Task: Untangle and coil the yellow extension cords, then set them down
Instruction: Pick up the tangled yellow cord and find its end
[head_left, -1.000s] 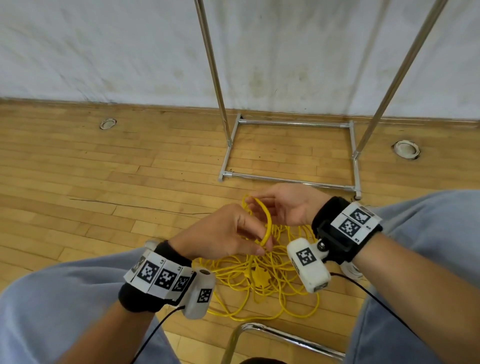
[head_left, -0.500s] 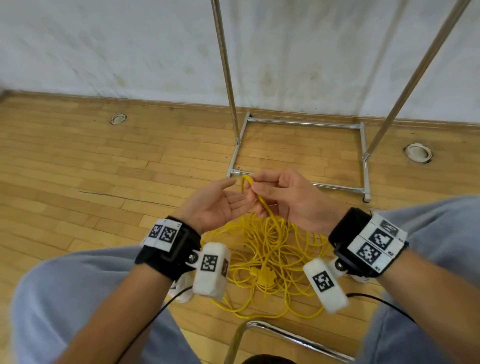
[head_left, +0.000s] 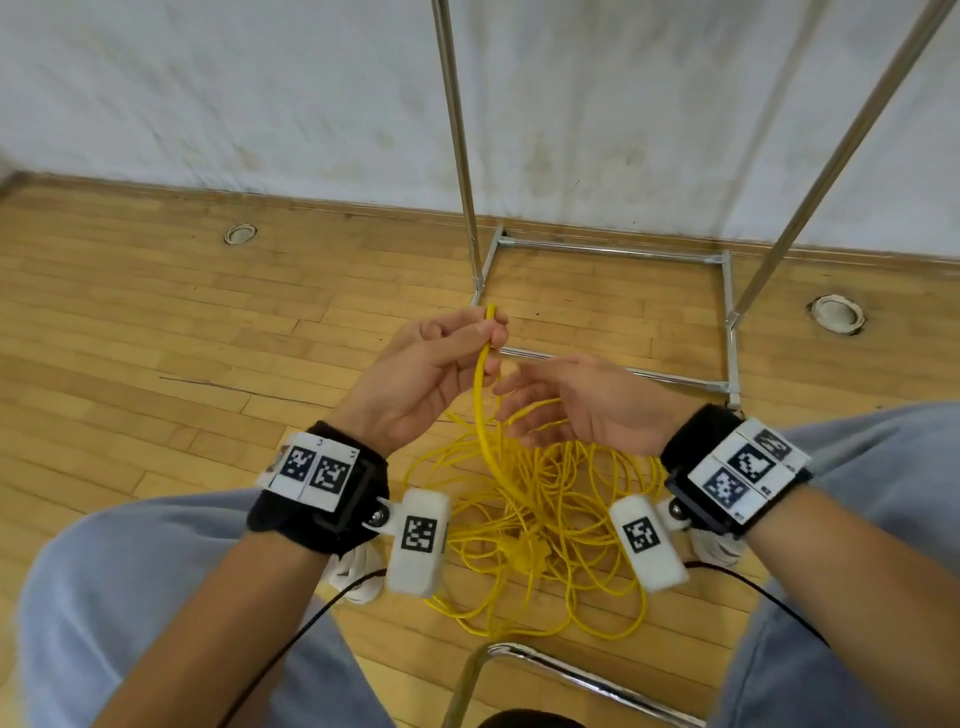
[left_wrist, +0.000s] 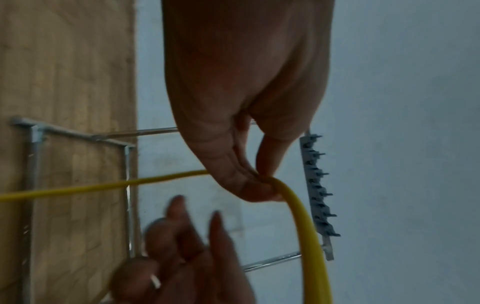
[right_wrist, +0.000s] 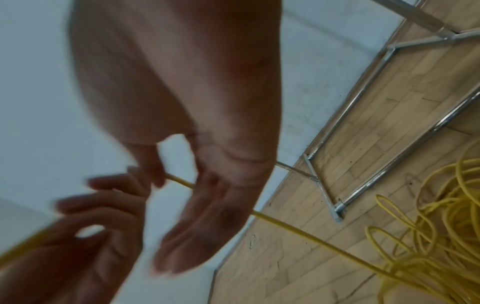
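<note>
A tangle of yellow extension cord lies on the wooden floor between my knees, with a yellow plug block in its middle. One strand rises from the pile to my left hand, which pinches it between thumb and fingertips just below the cord's end. In the left wrist view the cord bends over that pinch. My right hand hovers just right of the strand, palm up, fingers loosely spread and holding nothing. The strand passes behind it down to the pile.
A chrome rack base with two upright poles stands on the floor against the white wall, just beyond the hands. A chrome chair tube crosses the bottom edge. Two round floor fittings sit left and right. My knees flank the pile.
The right hand has let go of the strand and drawn back open. The left hand, open half a second ago, now pinches the cord near its end.
</note>
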